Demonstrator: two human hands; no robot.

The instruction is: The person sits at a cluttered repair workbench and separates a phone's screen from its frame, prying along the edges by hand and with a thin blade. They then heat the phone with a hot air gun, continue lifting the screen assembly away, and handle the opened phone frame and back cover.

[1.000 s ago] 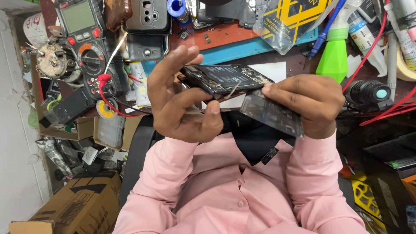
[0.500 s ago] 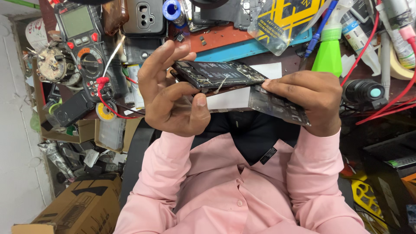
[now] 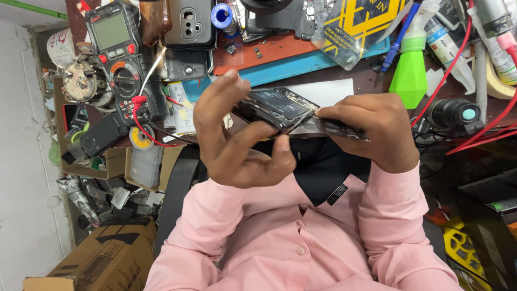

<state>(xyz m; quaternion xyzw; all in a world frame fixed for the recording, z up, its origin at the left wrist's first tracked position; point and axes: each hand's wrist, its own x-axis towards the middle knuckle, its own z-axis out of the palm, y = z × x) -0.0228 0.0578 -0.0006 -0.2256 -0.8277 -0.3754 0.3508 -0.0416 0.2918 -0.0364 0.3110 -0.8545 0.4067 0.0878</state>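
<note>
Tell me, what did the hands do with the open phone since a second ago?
The right hand brought the dark screen panel from below the open phone up to its edge. The left hand kept holding the phone, fingers shifting a little. The tester and green bottle stayed put.

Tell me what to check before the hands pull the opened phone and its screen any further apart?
1. Left hand grips the phone body: ok, fingers wrap its edge.
2. Right hand holds the screen panel: ok, pinched from above.
3. The two halves joined at one edge: ok, they meet near the middle.
4. A thin cable between the halves: cannot tell, too small to see.
5. Room under the hands: not ok, the bench is crowded with a multimeter and a green spray bottle.
</note>
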